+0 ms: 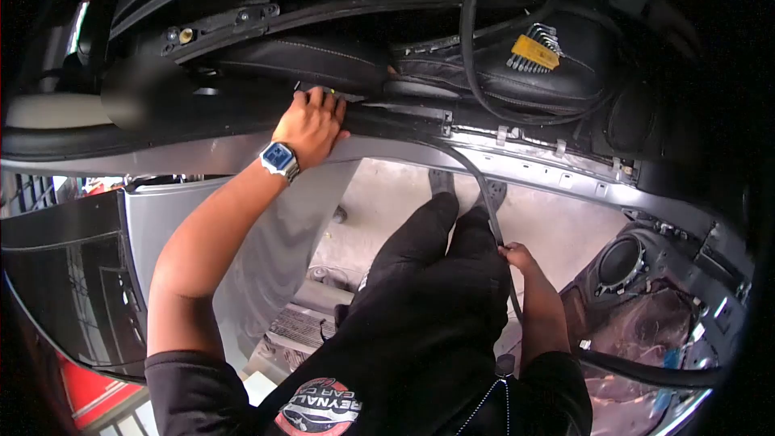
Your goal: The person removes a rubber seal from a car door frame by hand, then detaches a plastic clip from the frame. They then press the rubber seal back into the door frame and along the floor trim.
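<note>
A long black rubber door seal (475,171) runs along the car's door sill and hangs in a loose curve towards me. My left hand (311,125), with a watch on the wrist, is closed over the seal at the sill, its fingers curled over the inner edge; fingertips are partly hidden. Lower right, my right hand (517,256) pinches the hanging length of the seal between thumb and fingers. To the right of my left hand, bare silver metal (533,149) of the sill shows, with clips along it.
A yellow holder of hex keys (535,52) lies on a black seat (565,73). Another black strip (468,40) loops over that seat. At right is an open door with its inner panel off, a speaker (622,262) exposed. A silver door panel (242,250) stands at left.
</note>
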Motion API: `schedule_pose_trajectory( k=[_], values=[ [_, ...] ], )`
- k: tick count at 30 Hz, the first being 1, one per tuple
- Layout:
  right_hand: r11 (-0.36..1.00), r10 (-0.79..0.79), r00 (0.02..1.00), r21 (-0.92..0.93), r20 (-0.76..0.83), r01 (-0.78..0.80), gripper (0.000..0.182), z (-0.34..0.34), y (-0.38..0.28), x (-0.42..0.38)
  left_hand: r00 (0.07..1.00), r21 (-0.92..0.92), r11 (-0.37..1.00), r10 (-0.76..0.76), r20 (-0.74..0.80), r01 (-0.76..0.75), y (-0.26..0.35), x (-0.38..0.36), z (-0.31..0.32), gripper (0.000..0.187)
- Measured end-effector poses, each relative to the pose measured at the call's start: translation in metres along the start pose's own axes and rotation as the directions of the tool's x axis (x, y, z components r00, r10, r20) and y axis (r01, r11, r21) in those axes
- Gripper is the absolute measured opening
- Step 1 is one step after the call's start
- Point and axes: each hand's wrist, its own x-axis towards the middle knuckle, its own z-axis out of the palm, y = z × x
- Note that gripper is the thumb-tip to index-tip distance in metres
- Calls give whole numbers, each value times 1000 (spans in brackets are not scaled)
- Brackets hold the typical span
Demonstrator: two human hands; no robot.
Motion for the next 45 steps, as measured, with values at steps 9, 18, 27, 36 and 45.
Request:
schedule_pose_trajectory(
  k=[9, 18, 27, 36, 45],
  values=[
    [1000, -17, 794, -22, -608, 5, 70, 21, -89, -3, 992, -159, 985, 83, 100, -66, 71, 55, 31, 23],
    [933, -107, 859, 248, -501, 261, 46, 18, -133, 46, 990, -459, 877, 114, -86, -141, 232, 144, 140, 41],
    [926, -377, 685, -280, -624, 254, 36, -73, -220, -15, 979, -558, 827, -50, -195, -69, 246, 189, 160, 24],
    [812, -563, 642, -493, -521, 312, 33, -119, -222, 7, 963, -615, 782, -81, -257, -98, 261, 198, 171, 16],
    [495, -831, 537, -631, -144, 597, 29, -182, -228, 17, 952, -598, 778, -3, -308, -191, 273, 204, 178, 29]
  ],
)
